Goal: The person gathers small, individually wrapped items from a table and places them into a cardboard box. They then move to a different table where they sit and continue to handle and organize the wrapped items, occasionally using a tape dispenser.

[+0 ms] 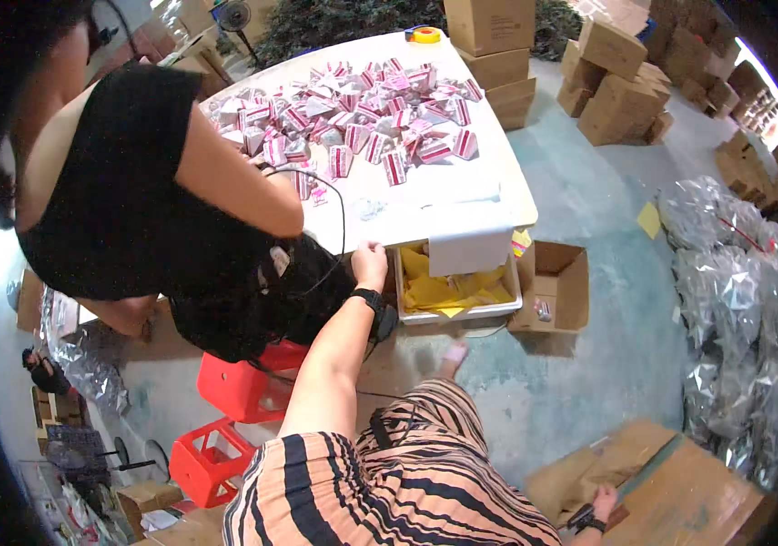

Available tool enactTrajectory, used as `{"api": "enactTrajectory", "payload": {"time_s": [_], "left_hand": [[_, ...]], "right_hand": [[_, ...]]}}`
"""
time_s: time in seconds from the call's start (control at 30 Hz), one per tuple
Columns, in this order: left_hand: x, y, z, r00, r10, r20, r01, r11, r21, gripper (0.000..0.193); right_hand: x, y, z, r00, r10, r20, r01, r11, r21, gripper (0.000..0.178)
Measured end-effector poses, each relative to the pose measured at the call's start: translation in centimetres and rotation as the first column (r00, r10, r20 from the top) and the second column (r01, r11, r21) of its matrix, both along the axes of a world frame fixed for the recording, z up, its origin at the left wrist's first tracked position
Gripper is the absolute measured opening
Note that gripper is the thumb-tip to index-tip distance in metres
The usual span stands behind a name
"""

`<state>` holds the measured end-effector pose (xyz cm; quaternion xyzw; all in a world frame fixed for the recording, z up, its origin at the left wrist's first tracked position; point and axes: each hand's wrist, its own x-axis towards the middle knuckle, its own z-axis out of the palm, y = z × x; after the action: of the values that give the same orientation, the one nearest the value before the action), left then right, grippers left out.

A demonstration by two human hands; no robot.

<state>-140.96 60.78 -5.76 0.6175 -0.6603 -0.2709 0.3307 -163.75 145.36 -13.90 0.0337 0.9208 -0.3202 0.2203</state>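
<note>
My left hand (370, 264), with a black band on its wrist, is at the near edge of the white table (498, 168). Its fingers are curled together, and whatever may be in them is hidden. At the lower right, my right hand (604, 500) is closed at a brown cardboard flap (580, 469) of a large cardboard box (680, 500). Many small pink-and-white wedge-shaped packs (353, 136) lie heaped over the table. Just right of my left hand, below the table edge, stands a white bin (457, 314) with yellow sheets (444, 291) in it.
A person in black (134, 182) works close on my left, beside red stools (225, 382). An open cardboard box (571, 282) stands right of the bin. Silvery plastic bags (735, 318) are piled at the right. Stacked cartons (626, 91) stand at the back, and a cable (343, 209) crosses the table.
</note>
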Motion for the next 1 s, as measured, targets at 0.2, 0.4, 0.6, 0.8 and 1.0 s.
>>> {"api": "enactTrajectory", "payload": {"time_s": [0.2, 0.4, 0.6, 0.8, 1.0], "left_hand": [[-3.3, -7.5, -3.3, 0.846, 0.493, -0.202, -0.45, 0.865, 0.224, 0.023], [-3.6, -11.0, -0.3, 0.8, 0.579, 0.157, -0.6, 0.776, 0.196, 0.026], [-4.3, -12.3, -0.9, 0.761, 0.59, 0.269, -0.638, 0.755, 0.151, 0.026], [-5.1, -12.0, -1.3, 0.764, 0.549, 0.338, -0.617, 0.776, 0.135, 0.027], [-4.5, -12.3, -2.1, 0.769, 0.535, 0.351, -0.604, 0.788, 0.122, 0.019]], "right_hand": [[-9.3, -17.2, 9.0, 0.973, 0.23, -0.026, -0.23, 0.973, -0.002, 0.028], [-11.9, -17.6, 4.1, 0.939, 0.016, 0.343, 0.011, 0.997, -0.076, 0.022], [-13.0, -15.2, 4.8, 0.755, -0.209, 0.622, 0.284, 0.959, -0.023, 0.017], [-16.4, -18.3, 5.6, 0.776, -0.198, 0.598, 0.196, 0.978, 0.069, 0.008], [-21.1, -24.3, 7.6, 0.897, 0.007, 0.441, -0.047, 0.996, 0.079, 0.018]]}}
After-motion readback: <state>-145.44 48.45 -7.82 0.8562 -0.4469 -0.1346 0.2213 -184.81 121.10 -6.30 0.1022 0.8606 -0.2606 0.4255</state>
